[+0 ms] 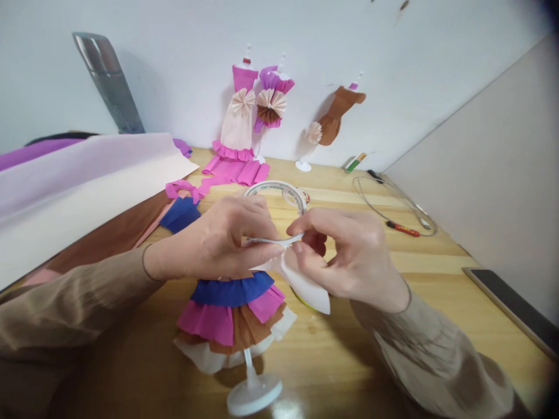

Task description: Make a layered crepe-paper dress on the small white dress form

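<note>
My left hand [213, 238] and my right hand [349, 247] pinch a narrow white strip of paper [311, 285] between thumbs and fingers. Its loose end hangs down below my right fingertips. Under my hands a small dress form wears a tiered ruffled skirt [233, 311] in blue, pink, brown and white; my left hand hides its upper part. The form's round white base [254, 396] rests on the wooden table. Just behind my fingers is a roll of tape [279, 187], partly covered by them.
Three dressed mini forms, one in a pink dress [236, 122], stand or lean by the wall. Colored paper sheets [131, 163] lie at left, near a grey bottle [109, 81]. At right are a cable [371, 203], a red-handled tool [402, 228] and a phone [515, 308].
</note>
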